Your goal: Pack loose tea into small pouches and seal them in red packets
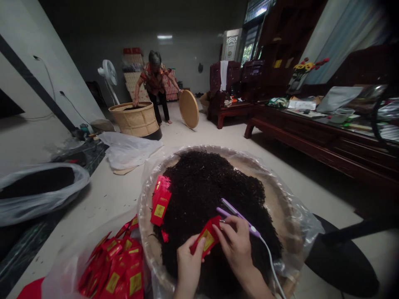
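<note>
Over a heap of dark dried tea leaves (212, 182), both hands are closed on one small red packet (208, 236) with a gold label. My left hand (189, 263) pinches its lower end between thumb and fingers. At the upper end, my right hand (235, 245) grips the packet's edge, where a small silvery patch shows. Just beyond the right hand lies a purple flat iron (240, 216) with a white cord, its jaws apart on the leaves. More flat red packets (161, 203) rest on the heap's left side.
A plastic-lined round basket (145, 245) holds the leaves. Several red packets (115, 265) fill a clear bag at lower left. Ahead, a person (156, 79) reaches into a tall woven basket (134, 120), holding a round lid (188, 109). A black stand base (343, 265) is at right.
</note>
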A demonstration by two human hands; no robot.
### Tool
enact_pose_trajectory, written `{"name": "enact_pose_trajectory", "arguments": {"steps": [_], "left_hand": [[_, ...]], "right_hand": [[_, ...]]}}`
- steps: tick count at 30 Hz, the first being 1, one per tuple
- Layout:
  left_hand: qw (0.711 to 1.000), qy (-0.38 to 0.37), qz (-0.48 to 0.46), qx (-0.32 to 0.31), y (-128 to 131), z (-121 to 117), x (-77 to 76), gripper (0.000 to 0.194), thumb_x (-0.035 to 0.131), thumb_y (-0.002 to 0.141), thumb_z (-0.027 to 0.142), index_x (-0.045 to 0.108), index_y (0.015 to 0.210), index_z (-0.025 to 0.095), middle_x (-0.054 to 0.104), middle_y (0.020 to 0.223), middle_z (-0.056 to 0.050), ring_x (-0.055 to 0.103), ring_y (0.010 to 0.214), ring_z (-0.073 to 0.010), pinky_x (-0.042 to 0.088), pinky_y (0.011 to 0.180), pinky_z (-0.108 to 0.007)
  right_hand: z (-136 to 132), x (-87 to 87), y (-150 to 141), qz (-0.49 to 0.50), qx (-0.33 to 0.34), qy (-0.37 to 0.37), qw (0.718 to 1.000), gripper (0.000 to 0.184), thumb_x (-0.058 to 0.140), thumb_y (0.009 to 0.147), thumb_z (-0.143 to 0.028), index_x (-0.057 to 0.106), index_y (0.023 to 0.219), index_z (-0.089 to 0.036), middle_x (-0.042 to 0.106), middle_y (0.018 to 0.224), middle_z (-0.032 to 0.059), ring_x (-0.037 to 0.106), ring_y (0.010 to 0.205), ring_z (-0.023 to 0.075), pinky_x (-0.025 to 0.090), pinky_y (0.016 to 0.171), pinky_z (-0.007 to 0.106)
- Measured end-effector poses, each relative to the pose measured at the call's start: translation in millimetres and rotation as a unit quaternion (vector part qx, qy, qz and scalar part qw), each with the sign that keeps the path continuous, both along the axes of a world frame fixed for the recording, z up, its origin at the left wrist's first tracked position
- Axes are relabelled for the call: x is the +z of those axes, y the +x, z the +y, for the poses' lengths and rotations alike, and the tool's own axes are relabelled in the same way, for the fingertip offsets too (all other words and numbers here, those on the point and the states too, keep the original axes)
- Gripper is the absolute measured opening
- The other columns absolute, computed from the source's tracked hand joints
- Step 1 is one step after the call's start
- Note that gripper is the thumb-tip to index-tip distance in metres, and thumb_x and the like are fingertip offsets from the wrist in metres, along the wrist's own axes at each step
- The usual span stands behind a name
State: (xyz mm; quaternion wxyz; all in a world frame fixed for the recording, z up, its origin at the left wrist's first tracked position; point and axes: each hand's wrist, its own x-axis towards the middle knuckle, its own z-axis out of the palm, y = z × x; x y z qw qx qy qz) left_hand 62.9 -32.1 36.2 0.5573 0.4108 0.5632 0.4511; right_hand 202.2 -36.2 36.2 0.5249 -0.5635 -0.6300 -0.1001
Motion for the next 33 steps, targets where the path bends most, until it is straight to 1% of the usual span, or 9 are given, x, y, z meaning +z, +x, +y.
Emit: {"name": "enact_pose_trajectory", "arguments": {"steps": [5, 11, 14, 17, 21, 24, 27, 29, 33], "left_hand": [[0.999, 0.037, 0.034, -0.019, -3.3, -2.5, -1.5, 0.055, 0.071, 0.063, 0.063, 0.079, 0.086, 0.014, 0.073, 0.058, -0.007, 0.067, 0.048, -0.0206, 0.055, 0.046, -0.026], [0.995, 0.081, 0.052, -0.037, -8.1, -1.5, 0.5, 0.047, 0.070, 0.067, 0.060, 0.080, 0.084, 0.018, 0.078, 0.074, -0.009, 0.070, 0.057, -0.0220, 0.058, 0.057, -0.027], [0.998, 0.052, 0.009, -0.040, -10.2, 2.4, 3.1, 0.057, 0.069, 0.064, 0.067, 0.079, 0.085, 0.015, 0.077, 0.070, -0.010, 0.070, 0.058, -0.0231, 0.056, 0.053, -0.028], [0.996, -0.002, -0.092, -0.010, -13.3, 7.1, 5.2, 0.067, 0.070, 0.059, 0.072, 0.077, 0.089, 0.014, 0.077, 0.080, -0.012, 0.071, 0.067, -0.0251, 0.056, 0.051, -0.029], [0.987, -0.032, -0.158, 0.008, -16.7, 10.3, 5.8, 0.061, 0.074, 0.056, 0.070, 0.076, 0.077, 0.013, 0.077, 0.083, -0.012, 0.071, 0.073, -0.0256, 0.056, 0.059, -0.030], [0.994, 0.001, -0.114, 0.002, -19.4, 11.6, 4.5, 0.058, 0.071, 0.061, 0.070, 0.076, 0.071, 0.012, 0.076, 0.078, -0.012, 0.070, 0.074, -0.0249, 0.055, 0.068, -0.031], [0.998, 0.032, -0.042, -0.025, -22.9, 14.7, 2.7, 0.056, 0.068, 0.066, 0.069, 0.078, 0.073, 0.014, 0.077, 0.078, -0.011, 0.069, 0.076, -0.0248, 0.054, 0.072, -0.030], [0.998, 0.032, -0.026, -0.039, -24.3, 17.2, 2.4, 0.056, 0.068, 0.065, 0.069, 0.078, 0.073, 0.014, 0.076, 0.075, -0.010, 0.069, 0.075, -0.0246, 0.054, 0.071, -0.029], [0.997, -0.018, -0.079, -0.018, -22.9, 19.3, 5.0, 0.064, 0.066, 0.061, 0.075, 0.077, 0.077, 0.013, 0.076, 0.075, -0.010, 0.069, 0.067, -0.0224, 0.052, 0.057, -0.026]], "right_hand": [[-4.7, 9.2, 0.1, -0.030, 0.065, -0.023, 0.997, 0.019, 0.052, 0.093, -0.018, 0.069, 0.093, -0.024, 0.069, 0.079, 0.0049, 0.059, 0.073, 0.0214, 0.051, 0.066, 0.037], [-9.6, 20.6, 2.8, -0.011, 0.079, -0.098, 0.992, 0.020, 0.050, 0.094, -0.022, 0.061, 0.078, -0.023, 0.064, 0.071, 0.0035, 0.056, 0.071, 0.0208, 0.050, 0.064, 0.033], [-11.8, 22.3, 6.4, 0.002, 0.090, -0.124, 0.988, 0.024, 0.046, 0.096, -0.027, 0.057, 0.075, -0.024, 0.061, 0.067, 0.0015, 0.058, 0.066, 0.0198, 0.050, 0.071, 0.037], [-14.7, 24.9, 10.1, 0.032, 0.146, -0.155, 0.976, 0.023, 0.044, 0.096, -0.030, 0.057, 0.077, -0.025, 0.061, 0.065, 0.0001, 0.061, 0.068, 0.0206, 0.051, 0.085, 0.042], [-19.9, 29.7, 10.7, 0.081, 0.244, -0.253, 0.933, 0.022, 0.051, 0.093, -0.037, 0.068, 0.084, -0.026, 0.070, 0.073, 0.0021, 0.065, 0.088, 0.0247, 0.048, 0.096, 0.043], [-20.8, 28.4, 9.3, 0.126, 0.290, -0.323, 0.892, 0.025, 0.059, 0.088, -0.044, 0.075, 0.084, -0.024, 0.074, 0.081, 0.0048, 0.066, 0.091, 0.0267, 0.053, 0.087, 0.041], [-19.1, 23.0, 8.7, 0.152, 0.248, -0.315, 0.904, 0.032, 0.053, 0.091, -0.042, 0.076, 0.079, -0.023, 0.074, 0.079, 0.0067, 0.066, 0.078, 0.0245, 0.055, 0.079, 0.039], [-19.0, 19.5, 7.7, 0.140, 0.242, -0.293, 0.914, 0.030, 0.050, 0.093, -0.036, 0.076, 0.084, -0.024, 0.075, 0.078, 0.0053, 0.066, 0.076, 0.0234, 0.050, 0.090, 0.045], [-23.9, 13.7, 1.0, 0.175, 0.281, -0.317, 0.889, 0.027, 0.058, 0.089, -0.040, 0.074, 0.104, -0.026, 0.076, 0.102, 0.0084, 0.067, 0.100, 0.0281, 0.043, 0.102, 0.051]]}}
